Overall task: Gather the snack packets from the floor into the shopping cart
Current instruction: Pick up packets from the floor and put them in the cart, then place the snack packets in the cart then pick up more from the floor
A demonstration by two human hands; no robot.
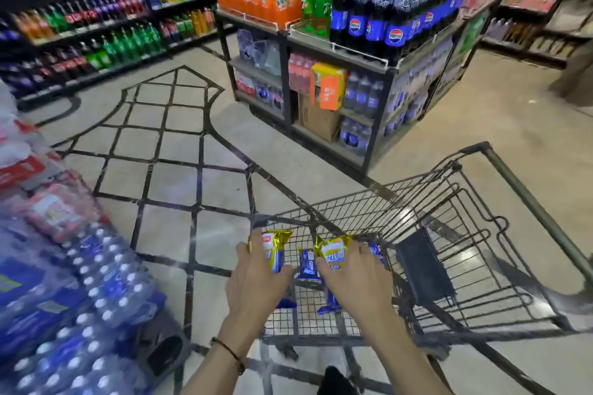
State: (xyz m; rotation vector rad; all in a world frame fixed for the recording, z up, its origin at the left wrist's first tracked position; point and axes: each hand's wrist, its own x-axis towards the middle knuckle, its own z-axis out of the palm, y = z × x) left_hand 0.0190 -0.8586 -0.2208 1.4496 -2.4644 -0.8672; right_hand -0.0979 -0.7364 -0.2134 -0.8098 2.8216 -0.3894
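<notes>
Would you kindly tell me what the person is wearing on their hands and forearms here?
Both forearms are bare, with no sleeves in view and no gloves. The left hand has a thin dark cord bracelet at its wrist; the right hand and wrist show nothing worn.

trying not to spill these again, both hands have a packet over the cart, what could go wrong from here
The left gold packet, gripped by the left hand, hangs right at the side wall of the shopping cart; released there, it may fall outside. The right hand grips the right gold packet above the blue packets in the basket, so a hard drop might scatter them. Neither hand holds the cart, so a bump could roll it.
</notes>
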